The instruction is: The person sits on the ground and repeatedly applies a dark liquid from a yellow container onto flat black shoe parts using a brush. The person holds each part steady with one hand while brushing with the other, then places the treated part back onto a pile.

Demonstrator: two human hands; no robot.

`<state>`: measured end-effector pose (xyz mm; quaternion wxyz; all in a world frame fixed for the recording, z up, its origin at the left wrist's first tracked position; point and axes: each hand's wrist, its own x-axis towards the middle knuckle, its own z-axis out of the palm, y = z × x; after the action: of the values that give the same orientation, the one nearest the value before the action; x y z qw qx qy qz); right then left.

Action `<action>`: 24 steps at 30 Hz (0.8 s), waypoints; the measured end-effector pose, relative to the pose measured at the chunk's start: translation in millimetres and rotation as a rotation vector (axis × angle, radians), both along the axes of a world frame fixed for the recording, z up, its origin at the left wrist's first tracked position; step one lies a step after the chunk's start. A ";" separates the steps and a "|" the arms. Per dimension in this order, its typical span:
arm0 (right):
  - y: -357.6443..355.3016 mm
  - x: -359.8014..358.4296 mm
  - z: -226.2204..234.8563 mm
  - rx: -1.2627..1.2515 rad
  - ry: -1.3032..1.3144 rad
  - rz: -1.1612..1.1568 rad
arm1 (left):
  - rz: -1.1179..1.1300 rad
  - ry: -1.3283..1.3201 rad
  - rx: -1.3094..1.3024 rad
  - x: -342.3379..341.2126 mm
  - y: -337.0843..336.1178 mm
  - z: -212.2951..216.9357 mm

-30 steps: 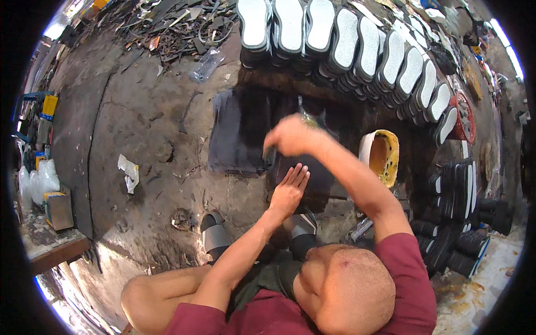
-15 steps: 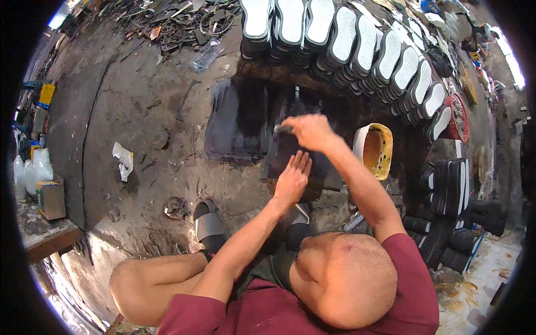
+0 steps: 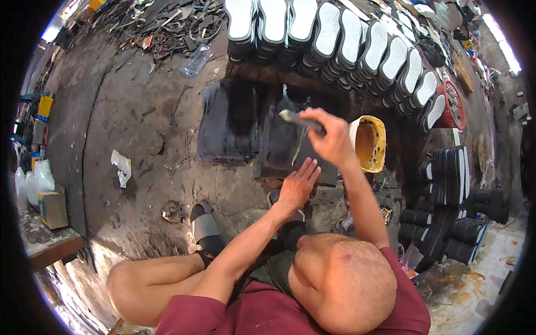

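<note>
My right hand [image 3: 333, 139] is closed round the dark handle of a brush [image 3: 306, 121], whose pale, glue-coated tip points left. It is over a black sheet [image 3: 273, 151] on the ground in front of me. A thin yellowish streak of glue [image 3: 298, 149] runs below the brush; whether it lies on the sheet or hangs is hard to tell. My left hand [image 3: 297, 187] rests with fingers stretched out on the sheet's near edge. Just right of my right hand stands a cut-open whitish tub [image 3: 381, 162] with amber glue in it.
Another black sheet [image 3: 226, 125] lies to the left. Stacks of white-topped shoe soles [image 3: 347, 36] curve along the far side, ending near a red basket [image 3: 455, 106]. More dark soles [image 3: 446, 178] stand at right. Scraps [image 3: 167, 28] lie far left; a wooden bench [image 3: 53, 245] is near left.
My right hand has turned, so more of the brush shows, and a glue streak now appears under it. My left hand has slid slightly right. The whole view has shifted a little.
</note>
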<state>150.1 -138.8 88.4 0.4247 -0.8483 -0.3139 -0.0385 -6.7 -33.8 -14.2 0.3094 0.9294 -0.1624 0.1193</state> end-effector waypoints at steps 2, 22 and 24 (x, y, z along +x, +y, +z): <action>-3.9 55.7 -10.0 -0.107 -0.093 0.044 | -0.036 0.145 0.119 20.3 7.4 4.0; -79.4 69.0 -23.0 -0.863 0.441 0.076 | -0.011 0.229 0.140 20.4 17.9 0.0; -78.5 54.6 -31.9 -0.595 0.261 -0.100 | -0.016 0.209 0.136 17.4 18.1 -0.4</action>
<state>204.8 -217.3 56.5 0.1923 -0.9474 -0.2121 0.1431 10.7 -15.8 -14.6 0.2617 0.9542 -0.1446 0.0080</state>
